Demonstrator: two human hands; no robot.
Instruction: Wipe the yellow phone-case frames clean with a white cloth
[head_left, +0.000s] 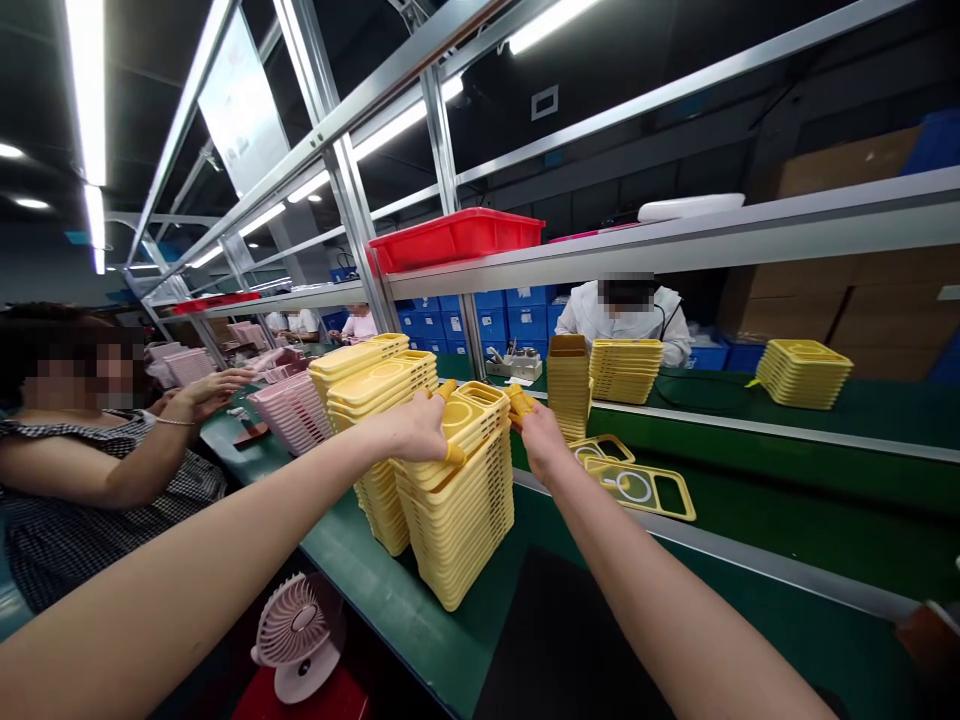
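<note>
Two tall stacks of yellow plastic frames stand on the green workbench (375, 600) in front of me, the nearer stack (457, 530) leaning slightly. My left hand (409, 430) presses over the top of that stack, its fingers and thumb gripping a yellow frame (472, 420). My right hand (544, 440) pinches the same frame's far side, with a yellow edge (519, 405) showing between its fingers. Behind them lie more stacked yellow frames (375, 380). Part of the frame is hidden by my fingers.
Loose flat yellow frames (637, 485) lie right of my hands, beyond which stand further yellow stacks (802, 373). To the left, a co-worker's hand (214, 393) reaches toward pink stacked frames (292, 412). A pink desk fan (296, 635) stands below the bench edge; a metal shelf (675, 240) runs overhead.
</note>
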